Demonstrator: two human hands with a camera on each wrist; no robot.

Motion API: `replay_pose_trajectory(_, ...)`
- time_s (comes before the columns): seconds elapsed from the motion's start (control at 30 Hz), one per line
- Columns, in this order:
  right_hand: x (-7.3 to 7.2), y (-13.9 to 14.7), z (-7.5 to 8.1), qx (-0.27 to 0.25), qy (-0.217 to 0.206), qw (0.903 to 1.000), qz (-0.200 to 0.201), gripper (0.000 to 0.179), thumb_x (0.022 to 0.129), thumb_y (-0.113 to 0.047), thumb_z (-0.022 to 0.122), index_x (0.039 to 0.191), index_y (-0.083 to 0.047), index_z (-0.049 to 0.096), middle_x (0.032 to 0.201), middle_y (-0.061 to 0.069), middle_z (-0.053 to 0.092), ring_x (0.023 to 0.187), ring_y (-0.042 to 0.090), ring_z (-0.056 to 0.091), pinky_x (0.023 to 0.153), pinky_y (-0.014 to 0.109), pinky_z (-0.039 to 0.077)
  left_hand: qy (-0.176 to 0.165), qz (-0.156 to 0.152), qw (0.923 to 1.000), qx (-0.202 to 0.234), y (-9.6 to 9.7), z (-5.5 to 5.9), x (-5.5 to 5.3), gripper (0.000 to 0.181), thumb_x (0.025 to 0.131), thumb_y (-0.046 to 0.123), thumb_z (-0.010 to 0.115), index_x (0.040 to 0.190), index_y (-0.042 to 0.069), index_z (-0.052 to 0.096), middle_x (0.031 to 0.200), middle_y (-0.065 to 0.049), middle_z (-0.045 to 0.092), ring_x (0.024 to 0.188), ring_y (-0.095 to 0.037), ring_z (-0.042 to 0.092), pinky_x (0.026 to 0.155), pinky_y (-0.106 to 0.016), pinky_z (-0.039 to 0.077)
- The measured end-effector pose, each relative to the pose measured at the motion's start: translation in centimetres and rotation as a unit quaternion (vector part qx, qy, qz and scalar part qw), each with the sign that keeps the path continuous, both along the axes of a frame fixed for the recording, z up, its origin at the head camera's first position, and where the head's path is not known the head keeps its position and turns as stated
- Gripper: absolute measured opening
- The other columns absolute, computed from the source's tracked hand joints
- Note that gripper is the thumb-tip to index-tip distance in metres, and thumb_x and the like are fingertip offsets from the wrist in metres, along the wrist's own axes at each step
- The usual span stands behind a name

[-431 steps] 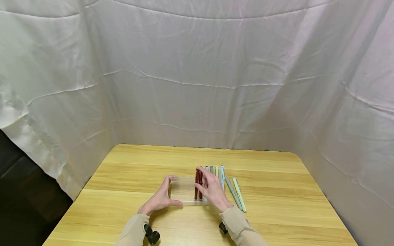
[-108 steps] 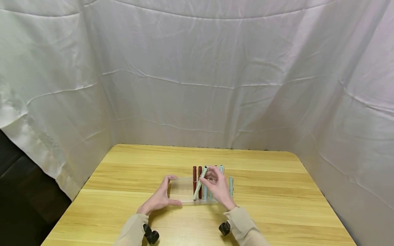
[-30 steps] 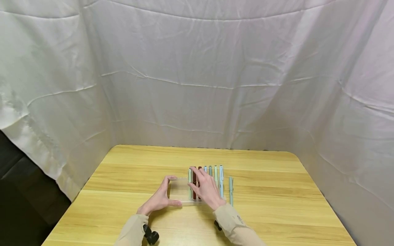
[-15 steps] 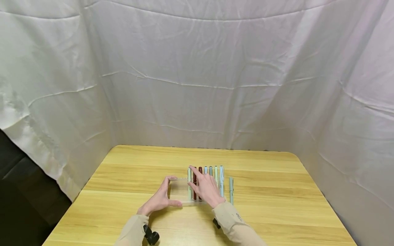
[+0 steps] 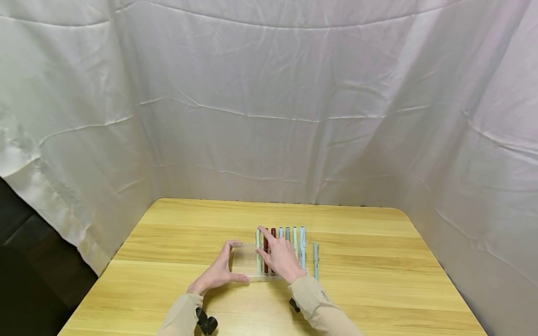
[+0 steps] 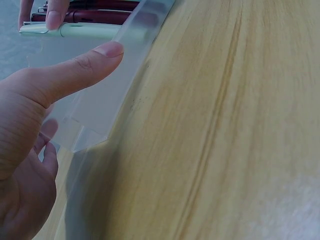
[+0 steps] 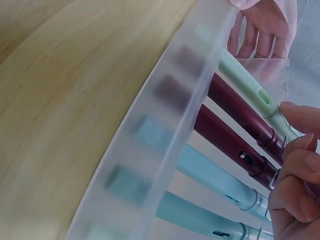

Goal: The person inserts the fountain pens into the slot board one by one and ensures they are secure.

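A clear plastic pen tray [image 5: 244,261] holds a row of capped pens. My left hand [image 5: 218,270] grips its left end, thumb along the near wall and fingers at the far side. My right hand [image 5: 283,256] reaches over the row, its straight index finger and thumb touching the light green pen [image 5: 258,252], leftmost in the tray. In the right wrist view, its other fingers [image 7: 295,185] are bent above the pens. Beside the green pen lie two dark red pens [image 7: 235,137], then a light blue pen [image 7: 215,175] and a teal pen [image 7: 200,217].
Farther right in the row are another light green pen [image 5: 295,238] and a light blue pen [image 5: 302,247]. A loose teal pen [image 5: 316,261] lies on the wooden table [image 5: 378,280], right of the tray. White curtains [image 5: 269,116] surround the table.
Since 3.6 seconds ago, the light green pen has gone from tilted in my right hand to lying left of the dark red pens. Over the last second, both hands stay nearly still.
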State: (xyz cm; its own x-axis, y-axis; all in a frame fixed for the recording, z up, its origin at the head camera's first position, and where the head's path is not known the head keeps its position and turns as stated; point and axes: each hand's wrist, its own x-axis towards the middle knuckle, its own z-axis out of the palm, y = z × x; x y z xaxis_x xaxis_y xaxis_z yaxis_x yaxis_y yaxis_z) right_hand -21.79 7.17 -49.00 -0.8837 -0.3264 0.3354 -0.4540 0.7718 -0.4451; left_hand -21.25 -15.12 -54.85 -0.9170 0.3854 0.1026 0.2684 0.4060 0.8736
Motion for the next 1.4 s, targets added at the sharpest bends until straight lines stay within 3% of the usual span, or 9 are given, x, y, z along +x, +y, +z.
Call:
replay_pose_trajectory(0.43, 0.08, -0.11, -0.08, -0.008, -0.008, 0.9999, -0.007, 0.066, 0.09, -0.027, 0.076, 0.149, -0.02, 0.047, 0.047, -0.012, 0.027, 0.038, 0.001, 0.021, 0.035, 0.011, 0.016, 0.001, 0.002, 1.0, 0.002, 0.08, 0.05, 0.0, 0.103, 0.065, 0.028, 0.094, 0.144, 0.006, 0.032, 0.152, -0.018, 0.037, 0.15, -0.041, 0.027, 0.124, -0.066, 0.019)
replay_pose_trajectory(1.03, -0.11, 0.17, -0.1, -0.026, -0.004, 0.9996, 0.012, 0.063, 0.091, -0.026, 0.075, 0.148, -0.016, 0.048, 0.046, -0.012, 0.027, 0.036, -0.001, 0.021, 0.035, 0.01, 0.018, -0.002, 0.005, 1.0, 0.001, 0.11, 0.11, 0.0, 0.101, 0.067, 0.027, 0.094, 0.145, 0.006, 0.032, 0.153, -0.018, 0.037, 0.151, -0.043, 0.024, 0.124, -0.068, 0.015)
replay_pose_trajectory(1.4, -0.03, 0.39, -0.18, -0.038, -0.018, 0.9988, 0.023, 0.071, 0.091, -0.026, 0.075, 0.153, -0.015, 0.041, 0.045, -0.013, 0.028, 0.035, -0.003, 0.02, 0.033, 0.009, 0.02, 0.001, 0.004, 1.0, 0.003, 0.05, -0.04, -0.05, 0.102, 0.066, 0.027, 0.094, 0.144, 0.007, 0.032, 0.153, -0.017, 0.037, 0.15, -0.042, 0.026, 0.124, -0.068, 0.015)
